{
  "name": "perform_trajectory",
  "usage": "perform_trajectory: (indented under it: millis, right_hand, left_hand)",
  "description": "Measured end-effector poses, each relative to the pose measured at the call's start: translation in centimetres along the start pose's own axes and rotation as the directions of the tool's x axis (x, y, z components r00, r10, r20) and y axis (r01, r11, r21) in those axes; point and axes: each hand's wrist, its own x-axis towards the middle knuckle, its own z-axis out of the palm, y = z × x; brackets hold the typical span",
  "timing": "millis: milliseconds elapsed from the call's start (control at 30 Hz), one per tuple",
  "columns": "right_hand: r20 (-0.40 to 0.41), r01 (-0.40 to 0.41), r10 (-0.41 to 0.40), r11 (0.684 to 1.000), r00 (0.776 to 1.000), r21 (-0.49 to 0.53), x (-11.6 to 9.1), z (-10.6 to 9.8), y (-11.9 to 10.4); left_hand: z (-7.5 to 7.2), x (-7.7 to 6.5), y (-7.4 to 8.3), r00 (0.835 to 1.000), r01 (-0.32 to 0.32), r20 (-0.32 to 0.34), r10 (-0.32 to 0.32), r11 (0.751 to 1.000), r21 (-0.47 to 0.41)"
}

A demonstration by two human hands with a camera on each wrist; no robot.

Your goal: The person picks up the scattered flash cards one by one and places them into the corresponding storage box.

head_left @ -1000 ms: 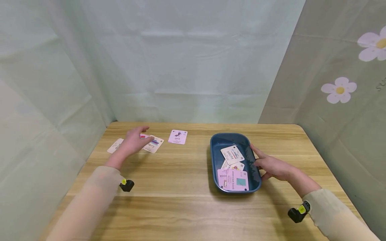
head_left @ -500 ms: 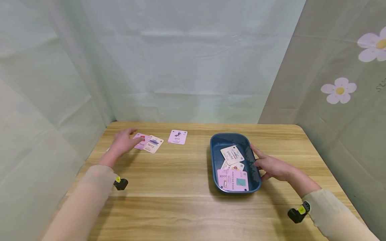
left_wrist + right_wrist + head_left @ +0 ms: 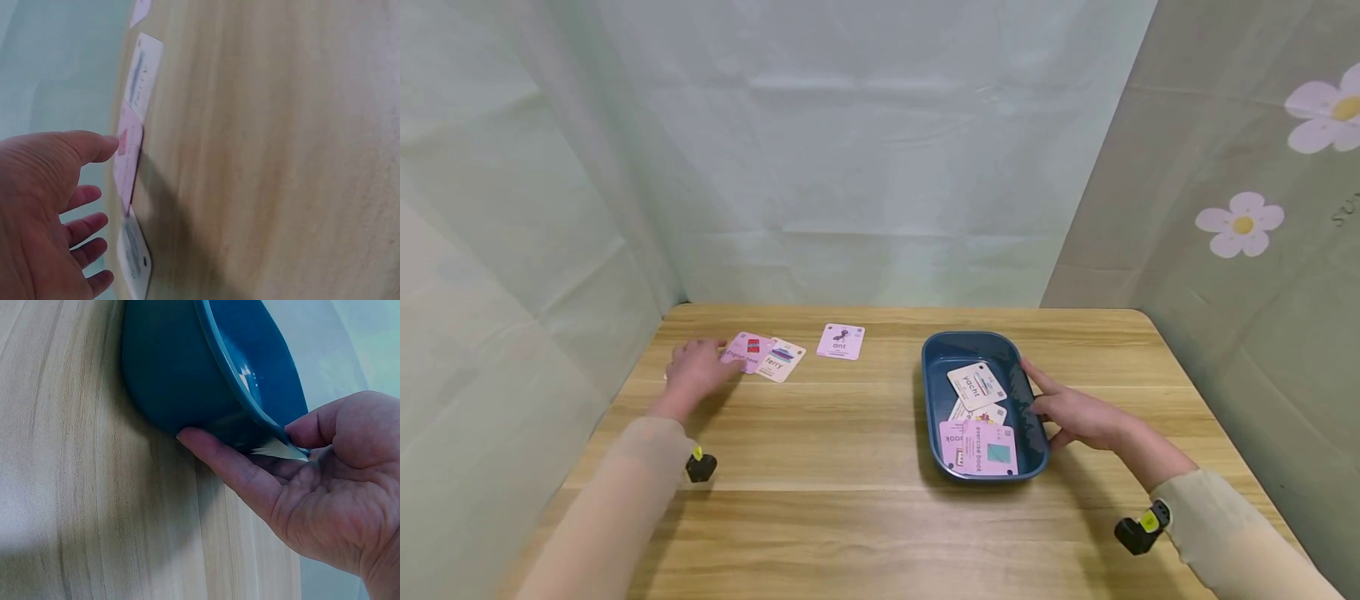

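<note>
My left hand hovers over the table's far left, fingers relaxed and holding nothing. Under it lies a white picture card, almost all covered in the head view. Just right of the hand are the pink English book card and the ferry card, overlapping at their edges. My right hand grips the right rim of a dark blue plastic bin, thumb inside the rim and fingers along the outer wall. In the bin lie the yacht card, the exercise book card and other partly covered cards.
A pink ant card lies near the back edge of the wooden table, between the ferry card and the bin. Pale cloth hangs behind and at both sides, close to the table edges.
My left hand has moved left and then down from above the English book and ferry cards, baring them and covering the white card. My right hand and the bin have stayed put.
</note>
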Motion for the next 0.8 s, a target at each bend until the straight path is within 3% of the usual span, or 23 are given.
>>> perform_trajectory:
  millis: [367,800]
  right_hand:
    - [0.001,0.003,-0.003,1.0,1.0,-0.008,0.13,-0.11,0.19]
    - [0.006,0.008,-0.008,1.0,1.0,0.0,0.13,-0.12,0.17]
  left_hand:
    - [0.9,-0.17,-0.61,1.0,0.024,-0.011,-0.024,0.999,0.037]
    - [1.02,-0.79,0.32,0.997,0.075,-0.027,-0.074,0.996,0.056]
